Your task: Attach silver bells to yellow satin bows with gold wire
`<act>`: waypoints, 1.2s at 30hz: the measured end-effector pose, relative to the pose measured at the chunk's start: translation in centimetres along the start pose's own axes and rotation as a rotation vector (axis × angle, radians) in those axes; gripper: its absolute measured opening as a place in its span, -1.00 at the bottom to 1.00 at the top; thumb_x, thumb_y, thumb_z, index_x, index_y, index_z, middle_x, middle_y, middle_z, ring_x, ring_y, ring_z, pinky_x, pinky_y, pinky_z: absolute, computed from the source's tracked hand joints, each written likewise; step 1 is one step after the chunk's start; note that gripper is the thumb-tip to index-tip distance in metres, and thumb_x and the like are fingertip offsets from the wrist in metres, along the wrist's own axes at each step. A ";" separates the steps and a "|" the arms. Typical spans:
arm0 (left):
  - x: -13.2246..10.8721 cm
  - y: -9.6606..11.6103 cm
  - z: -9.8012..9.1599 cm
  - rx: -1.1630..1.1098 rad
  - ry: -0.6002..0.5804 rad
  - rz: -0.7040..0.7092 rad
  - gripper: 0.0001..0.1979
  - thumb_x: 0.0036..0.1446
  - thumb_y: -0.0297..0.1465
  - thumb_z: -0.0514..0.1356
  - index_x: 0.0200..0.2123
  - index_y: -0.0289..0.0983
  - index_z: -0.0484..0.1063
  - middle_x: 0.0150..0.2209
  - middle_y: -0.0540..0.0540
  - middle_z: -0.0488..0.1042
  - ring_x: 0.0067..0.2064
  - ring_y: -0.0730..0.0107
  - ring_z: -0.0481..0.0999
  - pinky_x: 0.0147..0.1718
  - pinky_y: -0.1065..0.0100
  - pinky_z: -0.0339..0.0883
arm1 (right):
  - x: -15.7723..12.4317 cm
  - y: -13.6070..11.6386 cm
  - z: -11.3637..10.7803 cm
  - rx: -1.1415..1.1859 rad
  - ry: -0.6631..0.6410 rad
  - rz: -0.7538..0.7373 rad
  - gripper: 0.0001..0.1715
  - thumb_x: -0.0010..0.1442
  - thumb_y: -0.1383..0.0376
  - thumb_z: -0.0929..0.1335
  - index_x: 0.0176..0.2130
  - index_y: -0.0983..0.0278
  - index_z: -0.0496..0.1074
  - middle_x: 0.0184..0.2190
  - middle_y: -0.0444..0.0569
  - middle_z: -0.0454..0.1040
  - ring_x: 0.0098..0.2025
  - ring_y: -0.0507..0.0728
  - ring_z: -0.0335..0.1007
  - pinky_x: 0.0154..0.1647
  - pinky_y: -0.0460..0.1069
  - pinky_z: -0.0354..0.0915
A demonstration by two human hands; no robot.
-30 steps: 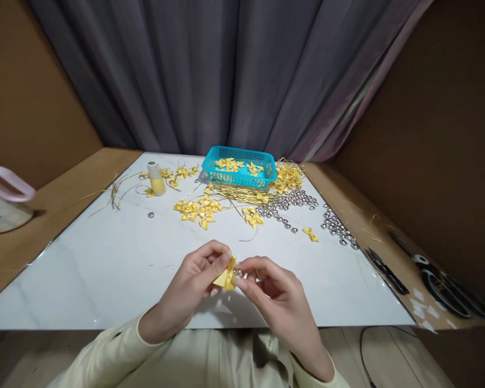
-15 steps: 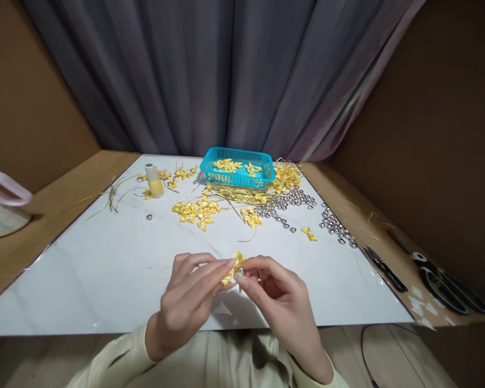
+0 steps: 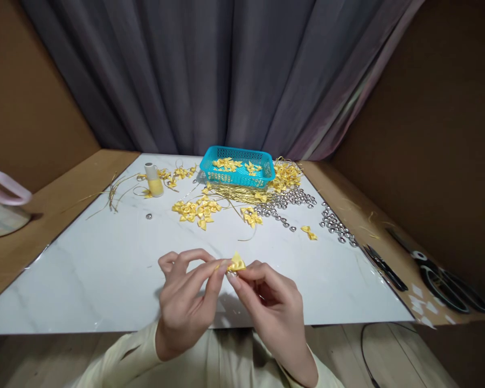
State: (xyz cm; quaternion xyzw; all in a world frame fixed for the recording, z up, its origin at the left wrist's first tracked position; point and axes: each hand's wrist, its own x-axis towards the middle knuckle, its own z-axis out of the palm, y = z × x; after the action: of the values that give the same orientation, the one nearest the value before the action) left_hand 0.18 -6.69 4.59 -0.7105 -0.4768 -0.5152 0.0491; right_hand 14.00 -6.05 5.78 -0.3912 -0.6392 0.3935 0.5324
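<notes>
A small yellow ribbon bow (image 3: pixel 236 263) is pinched between the fingertips of both my hands, just above the near part of the white marble-look board (image 3: pixel 105 269). My left hand (image 3: pixel 186 302) grips the bow from the left with thumb and forefinger, its other fingers curled. From the right, my right hand (image 3: pixel 267 302) pinches the same bow. A bead that showed at the bow earlier is now hidden.
Farther back lie a turquoise basket (image 3: pixel 238 167) holding bows, loose yellow bows (image 3: pixel 198 209), gold wire strands (image 3: pixel 234 194), silver beads (image 3: pixel 291 200) and a yellow thread spool (image 3: pixel 154 180). Scissors (image 3: pixel 448 280) and pliers (image 3: pixel 383 267) rest on the right wooden edge, a pink-rimmed container (image 3: pixel 0 205) at left.
Both hands have shifted a little nearer and lower on the board, and the bow has been turned between the fingertips; the small silver bead seen beside it earlier no longer shows.
</notes>
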 end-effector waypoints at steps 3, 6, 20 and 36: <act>0.4 0.0 -0.1 -0.027 0.025 -0.067 -0.76 0.09 -0.64 0.16 -0.26 -0.19 0.43 -0.42 0.02 0.52 -0.35 0.33 0.46 -0.24 0.22 0.06 | 0.2 0.1 -0.3 -0.048 -0.015 -0.006 -0.91 0.15 0.35 0.37 -0.41 0.31 0.42 -0.55 -0.14 0.40 -0.56 -0.05 0.24 -0.58 -0.15 0.17; 1.0 0.0 -0.3 -0.127 -0.010 -0.172 -0.84 0.12 -0.58 0.16 -0.38 -0.21 0.46 -0.46 0.03 0.47 -0.35 0.37 0.43 -0.25 0.26 0.09 | 0.4 0.0 -1.0 -0.085 -0.051 0.019 -0.89 0.17 0.35 0.36 -0.42 0.30 0.43 -0.55 -0.14 0.42 -0.55 -0.05 0.25 -0.56 -0.16 0.18; 2.7 -0.2 -0.6 -0.569 -0.267 -0.736 -0.77 0.10 -0.32 0.18 -0.56 -0.23 0.50 -0.46 0.00 0.48 -0.32 0.34 0.41 -0.22 0.34 0.16 | 1.2 0.0 -1.9 -0.570 -0.019 -0.491 -0.72 0.15 0.45 0.36 -0.11 0.29 0.31 -0.18 0.11 0.39 -0.22 0.13 0.34 -0.32 -0.01 0.29; 2.7 -0.3 -0.5 -0.604 -0.325 -0.715 -0.74 0.14 -0.31 0.16 -0.53 -0.19 0.57 -0.42 -0.01 0.56 -0.25 0.28 0.45 -0.12 0.28 0.13 | 1.6 -0.3 -3.0 -0.534 -0.101 -0.463 -0.74 0.16 0.56 0.30 -0.18 0.27 0.32 -0.47 -0.07 0.40 -0.50 0.01 0.17 -0.49 -0.06 0.12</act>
State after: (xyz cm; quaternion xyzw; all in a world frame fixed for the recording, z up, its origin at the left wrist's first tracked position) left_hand -0.31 -5.14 6.78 -0.5562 -0.5214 -0.4976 -0.4137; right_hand 16.70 -4.43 7.04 -0.3415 -0.8167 0.1004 0.4542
